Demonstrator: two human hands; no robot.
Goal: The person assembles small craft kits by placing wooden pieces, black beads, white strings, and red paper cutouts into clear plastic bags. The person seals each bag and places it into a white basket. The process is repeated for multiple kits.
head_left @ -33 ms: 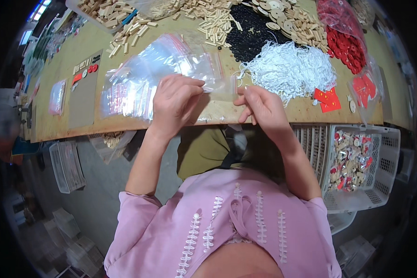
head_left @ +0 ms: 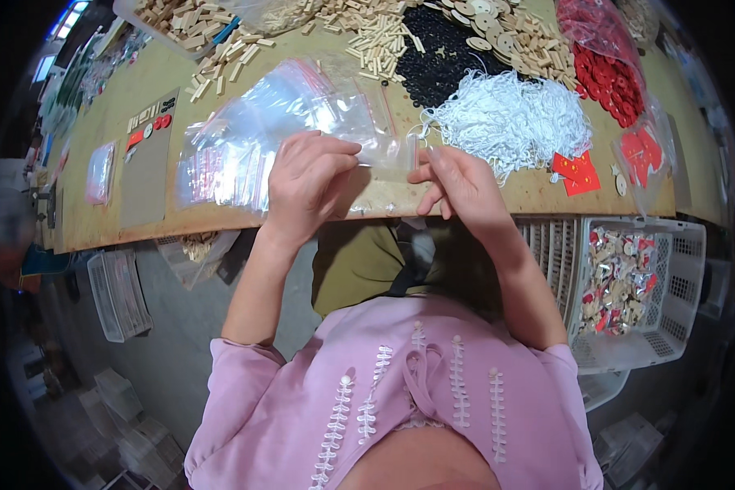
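A clear zip bag (head_left: 388,153) stretches between my two hands above the table's near edge. My left hand (head_left: 312,175) is closed, its thumb and forefinger pinching the bag's left side. At the bag's right end, by the zip edge, are the thumb and forefinger of my right hand (head_left: 463,186), with the other fingers loosely curled below. The bag looks flat, with nothing visible inside. Beside and beyond my left hand, a fanned stack of clear zip bags (head_left: 269,106) with red edges covers the table.
White cords (head_left: 510,122) lie heaped right of my hands, near red flag cards (head_left: 577,173). Farther back are black rings (head_left: 433,61), wooden blocks (head_left: 376,45), wooden discs (head_left: 498,37) and red wheels (head_left: 604,82). A sample board (head_left: 149,175) lies left; a basket of filled bags (head_left: 665,347) stands below right.
My right hand has shifted slightly left, its fingertips now at the zip bag's edge. The left hand stays almost in the same place.
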